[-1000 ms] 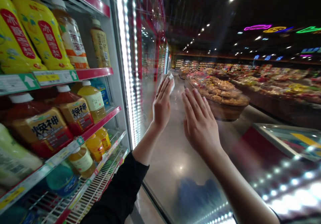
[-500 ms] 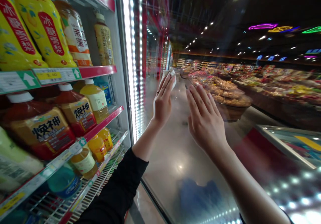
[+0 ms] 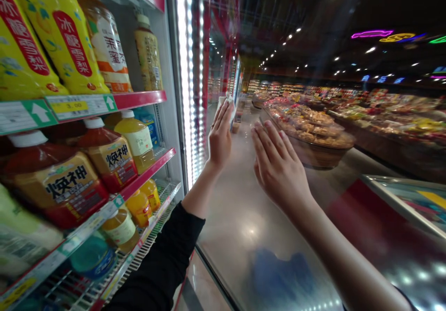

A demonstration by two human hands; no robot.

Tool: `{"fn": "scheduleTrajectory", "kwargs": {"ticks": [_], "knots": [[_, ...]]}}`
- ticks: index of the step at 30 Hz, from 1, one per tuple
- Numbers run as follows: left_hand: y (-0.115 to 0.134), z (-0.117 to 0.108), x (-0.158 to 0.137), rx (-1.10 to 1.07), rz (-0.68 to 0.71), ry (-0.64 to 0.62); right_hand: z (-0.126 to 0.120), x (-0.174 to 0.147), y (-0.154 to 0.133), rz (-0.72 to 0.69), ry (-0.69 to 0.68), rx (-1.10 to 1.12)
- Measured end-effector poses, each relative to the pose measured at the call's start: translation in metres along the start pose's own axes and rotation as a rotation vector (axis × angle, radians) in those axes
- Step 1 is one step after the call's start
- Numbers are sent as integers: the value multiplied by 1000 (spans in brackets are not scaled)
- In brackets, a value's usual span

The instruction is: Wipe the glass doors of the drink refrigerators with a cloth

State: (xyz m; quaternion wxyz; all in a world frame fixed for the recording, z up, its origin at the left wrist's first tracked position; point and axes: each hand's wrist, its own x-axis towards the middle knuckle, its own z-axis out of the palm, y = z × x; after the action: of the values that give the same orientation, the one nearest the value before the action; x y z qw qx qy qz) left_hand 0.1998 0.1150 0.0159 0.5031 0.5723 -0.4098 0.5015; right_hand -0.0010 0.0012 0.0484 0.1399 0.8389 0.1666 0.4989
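My left hand, coming out of a black sleeve, presses a white cloth against the glass door. Its fingers lie straight over the cloth, which shows at the fingertips. To the right, my right hand is held flat with its fingers stretched out and close together, its back facing me. It seems to rest on the glass, though the contact is hidden beneath the palm. Nothing shows in this hand.
On the left, an open cooler holds yellow bottles, dark tea bottles and smaller drinks on red-edged shelves. A bright light strip runs up the cooler's edge. Beyond the glass are a produce display and a low case.
Both hands have shifted a little to the left across the glass, the cloth moving with my left hand. The shelves sit slightly farther right in view.
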Motion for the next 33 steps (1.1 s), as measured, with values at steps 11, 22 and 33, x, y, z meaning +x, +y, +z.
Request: {"fn": "scheduleTrajectory", "kwargs": {"ticks": [11, 22, 33], "knots": [[-2, -12, -26, -2, -12, -39, 15, 16, -11, 24, -5, 6], [-44, -37, -39, 30, -159, 8, 27, 22, -21, 53, -21, 9], [-105, -46, 1, 65, -221, 30, 26, 22, -24, 3, -9, -37]]}}
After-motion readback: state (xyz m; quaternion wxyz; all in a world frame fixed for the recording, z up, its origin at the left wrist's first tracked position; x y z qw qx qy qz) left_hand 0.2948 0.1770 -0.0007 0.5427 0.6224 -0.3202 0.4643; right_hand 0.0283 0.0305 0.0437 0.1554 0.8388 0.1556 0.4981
